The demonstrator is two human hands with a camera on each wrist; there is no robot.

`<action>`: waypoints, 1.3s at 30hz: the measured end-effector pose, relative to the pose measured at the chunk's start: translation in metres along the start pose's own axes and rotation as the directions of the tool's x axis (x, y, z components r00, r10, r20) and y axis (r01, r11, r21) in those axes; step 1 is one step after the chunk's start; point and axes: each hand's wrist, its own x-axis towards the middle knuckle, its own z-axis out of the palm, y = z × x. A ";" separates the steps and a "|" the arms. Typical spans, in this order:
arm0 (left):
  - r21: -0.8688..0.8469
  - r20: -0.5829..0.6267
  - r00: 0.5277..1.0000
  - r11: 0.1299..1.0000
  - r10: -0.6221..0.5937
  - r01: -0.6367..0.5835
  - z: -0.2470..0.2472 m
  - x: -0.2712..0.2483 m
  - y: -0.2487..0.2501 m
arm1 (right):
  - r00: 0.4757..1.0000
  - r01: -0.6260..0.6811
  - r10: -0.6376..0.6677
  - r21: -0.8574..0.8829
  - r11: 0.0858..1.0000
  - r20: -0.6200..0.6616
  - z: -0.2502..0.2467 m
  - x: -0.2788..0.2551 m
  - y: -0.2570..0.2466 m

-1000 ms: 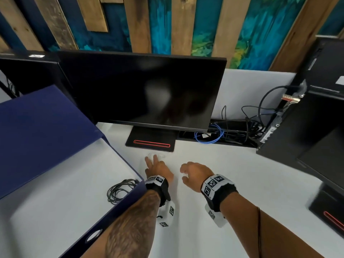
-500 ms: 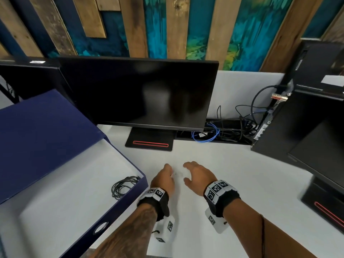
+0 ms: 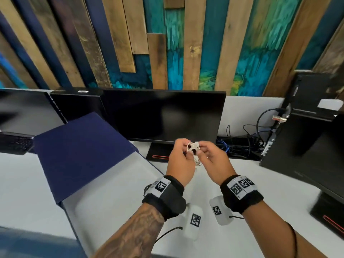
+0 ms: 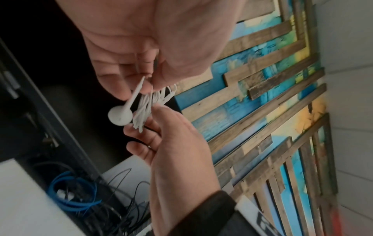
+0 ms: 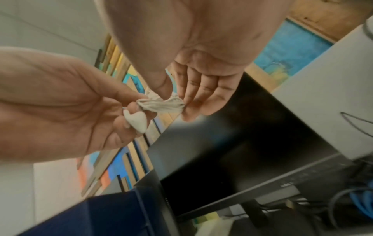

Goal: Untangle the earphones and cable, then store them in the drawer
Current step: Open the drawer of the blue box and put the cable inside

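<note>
The white earphones (image 3: 193, 148) are a tight tangled bundle held up in front of the monitor, between both hands. My left hand (image 3: 186, 148) pinches the left side of the bundle, and one earbud (image 4: 120, 117) sticks out below its fingers. My right hand (image 3: 202, 148) pinches the other side of the wound wire (image 5: 161, 103) with thumb and fingertips. The earbud (image 5: 136, 119) lies against the left hand's fingers. The navy drawer (image 3: 115, 205) with its white floor is open at the lower left. My left wrist hides most of the black cable in it.
A black monitor (image 3: 163, 116) stands just behind my hands on the white desk (image 3: 279, 183). At the back right lie loose black and blue cables (image 3: 240, 144), beside a black computer case (image 3: 307, 142). A keyboard (image 3: 14, 143) is at the far left.
Both hands were down on the desk by the earphones. They have since lifted the bundle up in front of the monitor, and the view has tilted upward.
</note>
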 end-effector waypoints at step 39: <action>0.749 0.133 0.936 0.652 -0.325 0.120 -0.239 -0.019 -0.008 | 0.674 0.534 -0.168 -0.317 0.784 0.720 0.108 -0.045 -0.095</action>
